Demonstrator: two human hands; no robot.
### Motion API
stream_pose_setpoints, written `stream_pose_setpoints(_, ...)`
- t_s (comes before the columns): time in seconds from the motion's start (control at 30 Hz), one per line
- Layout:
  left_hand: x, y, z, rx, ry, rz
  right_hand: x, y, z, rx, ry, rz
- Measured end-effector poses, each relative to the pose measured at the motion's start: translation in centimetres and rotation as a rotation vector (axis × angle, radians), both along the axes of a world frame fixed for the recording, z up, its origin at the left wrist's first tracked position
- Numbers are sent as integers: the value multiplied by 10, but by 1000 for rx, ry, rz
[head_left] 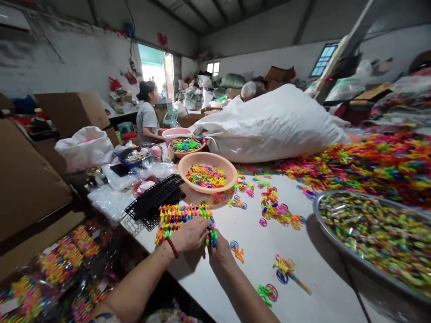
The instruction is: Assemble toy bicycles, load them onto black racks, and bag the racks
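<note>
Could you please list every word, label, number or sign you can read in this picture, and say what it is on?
No text can be read.
White tags on the bagged toys, lower left: too blurred to read.
Cardboard boxes and white sack: no print shows.
Toy row held by the left hand and right hand: no print shows.

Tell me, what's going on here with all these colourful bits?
A person holds a row of colourful plastic pieces on the white table with both hands: the left hand, wearing a red bead bracelet, lies over it, and the right hand pinches its near end. A black tray, a pink bowl of loose pieces and a metal basin stand around it. Another person is at the far end.
</note>
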State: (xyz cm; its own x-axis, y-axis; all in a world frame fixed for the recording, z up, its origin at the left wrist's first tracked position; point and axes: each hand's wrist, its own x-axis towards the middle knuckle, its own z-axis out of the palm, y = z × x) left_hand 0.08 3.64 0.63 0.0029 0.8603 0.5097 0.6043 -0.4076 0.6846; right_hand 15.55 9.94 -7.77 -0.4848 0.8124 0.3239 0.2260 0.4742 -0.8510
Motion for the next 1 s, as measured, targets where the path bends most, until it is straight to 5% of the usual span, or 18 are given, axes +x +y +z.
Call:
stream_pose_setpoints(0.1, -2, 0, 2, -98, 446, -82, 3, 6, -3, 15, -53, 62)
stream_pose_setpoints(0.23, -4, 3, 4, -82, 697, -123, 4, 16, -13, 21, -81, 100)
stream_pose_setpoints(0.43, -4, 9, 0, -30, 791, -193, 7, 34, -30, 48, -108, 158)
stream_pose_setpoints(0.73, -13, 9, -8, -140, 782, -223, -2, 2, 8, -46, -378, 107)
stream_pose_setpoints(0.87, -17, 11, -7, -104, 839, -281, 31, -27, 9, 120, -239, 15)
stream_pose_setpoints(1.0, -15, 2, 2, -118, 879, -263, 111, -58, 13, 200, -350, -214)
